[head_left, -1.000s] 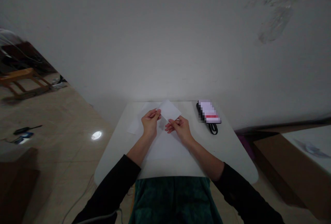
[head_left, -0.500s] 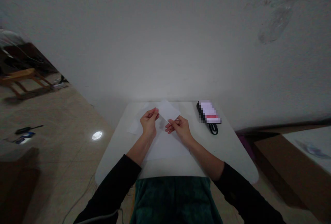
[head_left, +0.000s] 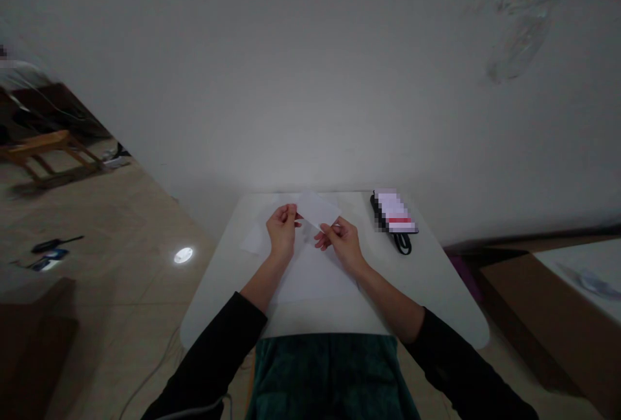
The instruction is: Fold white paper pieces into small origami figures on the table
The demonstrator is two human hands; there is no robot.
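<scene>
A small white piece of paper (head_left: 317, 208) is held up over the table between both hands. My left hand (head_left: 283, 229) pinches its left corner. My right hand (head_left: 343, 240) grips its lower right edge between thumb and fingers. Beneath the hands, a larger white sheet (head_left: 310, 281) lies flat on the white table (head_left: 218, 297). Another pale sheet (head_left: 253, 237) lies at the left, partly behind my left hand.
A badge-like item (head_left: 395, 210) with a black strap lies at the table's back right. The wall rises behind the table. A cardboard box (head_left: 548, 316) stands on the right, a wooden stool (head_left: 43, 143) far left.
Both hands and the held paper have shifted very slightly to the right in the view, which has itself moved a little. The grips look the same.
</scene>
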